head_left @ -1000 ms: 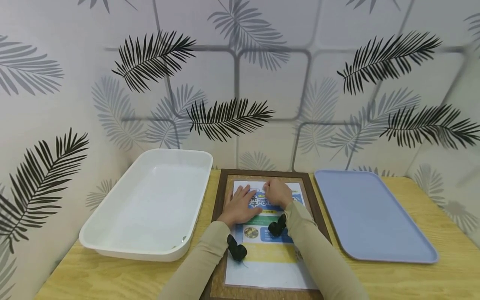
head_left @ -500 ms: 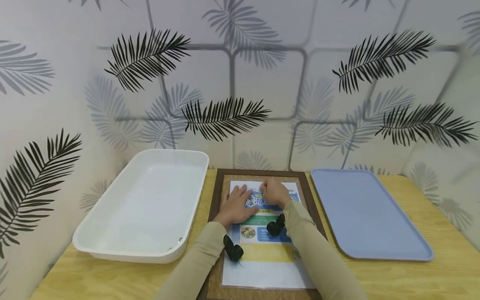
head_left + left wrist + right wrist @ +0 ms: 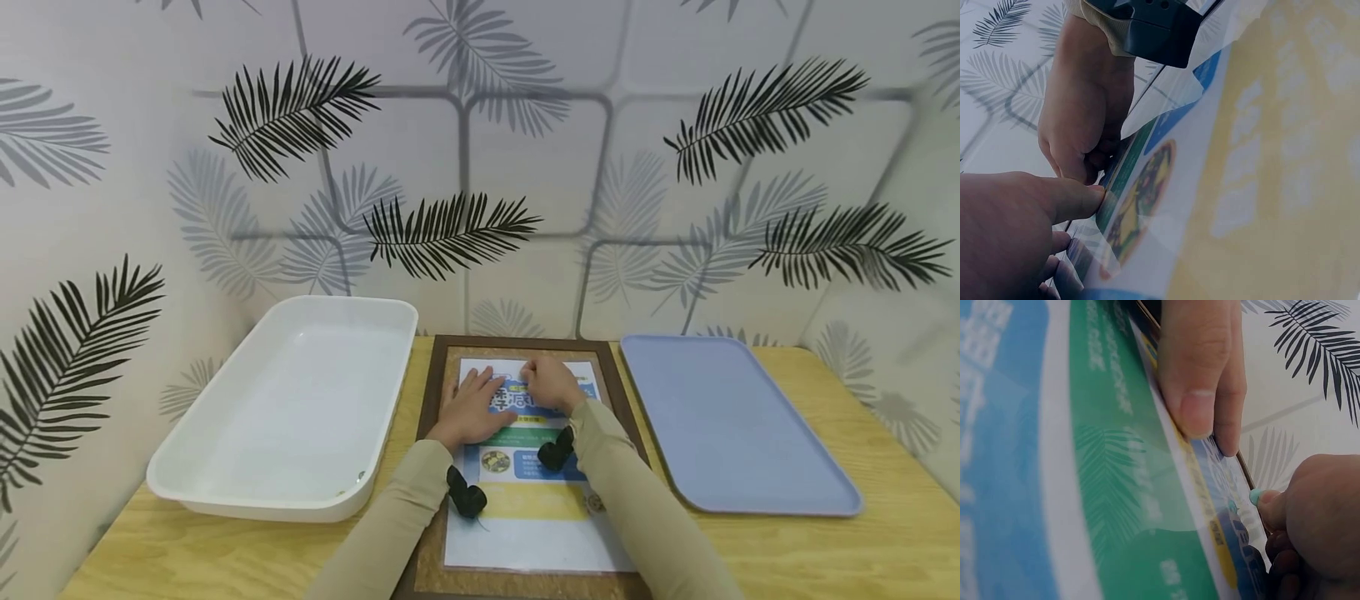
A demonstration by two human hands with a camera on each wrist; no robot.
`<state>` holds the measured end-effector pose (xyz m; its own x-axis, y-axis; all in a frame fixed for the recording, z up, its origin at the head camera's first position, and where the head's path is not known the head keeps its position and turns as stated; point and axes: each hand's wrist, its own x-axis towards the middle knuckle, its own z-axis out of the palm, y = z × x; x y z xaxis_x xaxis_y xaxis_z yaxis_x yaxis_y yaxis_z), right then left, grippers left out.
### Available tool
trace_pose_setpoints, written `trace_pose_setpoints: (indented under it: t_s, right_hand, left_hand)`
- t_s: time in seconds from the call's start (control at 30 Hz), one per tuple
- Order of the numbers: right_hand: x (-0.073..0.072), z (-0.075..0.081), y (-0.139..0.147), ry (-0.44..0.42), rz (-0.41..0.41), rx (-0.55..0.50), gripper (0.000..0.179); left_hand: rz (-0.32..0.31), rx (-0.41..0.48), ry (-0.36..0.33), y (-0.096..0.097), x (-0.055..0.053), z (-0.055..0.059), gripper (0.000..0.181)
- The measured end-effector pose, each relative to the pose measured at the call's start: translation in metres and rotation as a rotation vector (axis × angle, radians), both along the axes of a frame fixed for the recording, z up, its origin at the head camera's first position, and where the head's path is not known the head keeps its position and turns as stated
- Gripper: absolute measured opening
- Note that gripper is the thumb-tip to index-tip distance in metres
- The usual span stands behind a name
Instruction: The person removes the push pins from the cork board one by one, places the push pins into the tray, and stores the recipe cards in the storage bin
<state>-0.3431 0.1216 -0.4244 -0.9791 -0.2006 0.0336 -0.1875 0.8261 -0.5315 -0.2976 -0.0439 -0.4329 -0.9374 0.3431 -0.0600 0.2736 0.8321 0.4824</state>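
Observation:
A laminated poster (image 3: 525, 550), blue, green, yellow and white, lies over a brown-framed cork board (image 3: 480, 583). On the poster's upper left my left hand (image 3: 472, 410) lies flat, fingers spread and pressing the sheet. Close beside it, near the poster's top edge, my right hand (image 3: 553, 385) has its fingers curled. From the right wrist view, a small teal push pin (image 3: 1255, 497) shows at the thumb of that right hand (image 3: 1325, 519), pinched by it. The pin's point is hidden. In the left wrist view the left thumb rests along the sheet.
A deep white tray (image 3: 225, 492) stands left of the board, and a flat light-blue tray (image 3: 742, 425) lies to its right. All sit on a wood-grain table (image 3: 780, 558). Behind rises a leaf-patterned wall (image 3: 525, 167). Black wrist-worn devices overlap the poster.
Both hands keep almost the same place on the poster; the right wrist has turned slightly. The head view has shifted a little, moving the whole scene slightly left.

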Motion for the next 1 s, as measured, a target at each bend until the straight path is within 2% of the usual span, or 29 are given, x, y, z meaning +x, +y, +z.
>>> trace_pose_setpoints:
  t_s: [0.23, 0.33, 0.5, 0.63, 1.0]
  right_hand:
    - [0.003, -0.008, 0.006, 0.018, -0.018, -0.014, 0.023]
    - [0.004, -0.006, 0.010, 0.010, -0.037, -0.035, 0.022]
    - [0.005, 0.000, 0.011, 0.022, -0.017, -0.048, 0.022]
    - [0.007, 0.004, 0.011, -0.015, -0.013, -0.040, 0.022]
    - [0.016, 0.004, 0.028, -0.052, -0.028, -0.071, 0.022]
  left_hand:
    - [-0.007, 0.006, -0.010, 0.005, 0.004, -0.003, 0.065]
    - [-0.013, 0.002, -0.004, 0.007, 0.003, -0.003, 0.065]
    - [0.001, -0.006, 0.008, 0.002, 0.002, 0.000, 0.065]
    - [-0.003, -0.013, 0.002, 0.000, 0.000, 0.002, 0.065]
    - [0.001, -0.007, -0.003, 0.001, 0.001, 0.002, 0.065]
